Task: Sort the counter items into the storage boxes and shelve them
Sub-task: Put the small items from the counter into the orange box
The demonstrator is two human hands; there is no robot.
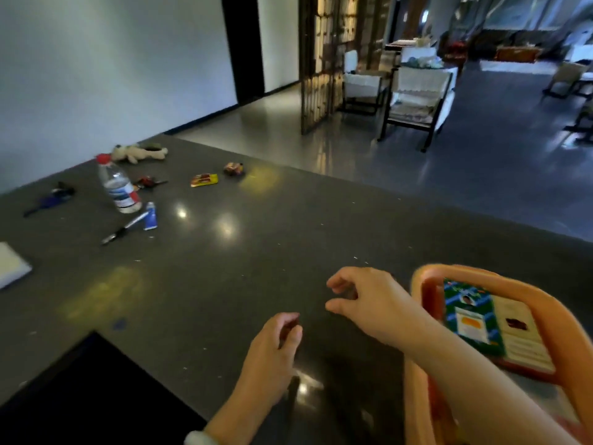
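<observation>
Counter [256, 252] dark, polished, speckled

Both bare forearms reach forward from the lower edge of the view. The left hand [276, 345] is lower and nearer the body, fingers loosely curled, holding nothing, a white band at its wrist. The right hand [362, 297] sits up and right of the left hand, palm down, fingers and thumb loosely bent, apart, empty.

Bottle [118, 187], pen [123, 231], tube [150, 216] and plush toy [139, 152] clustered upper left on counter [244, 239]. Storage box [426, 284] lower right, booklet [494, 326] inside.
</observation>
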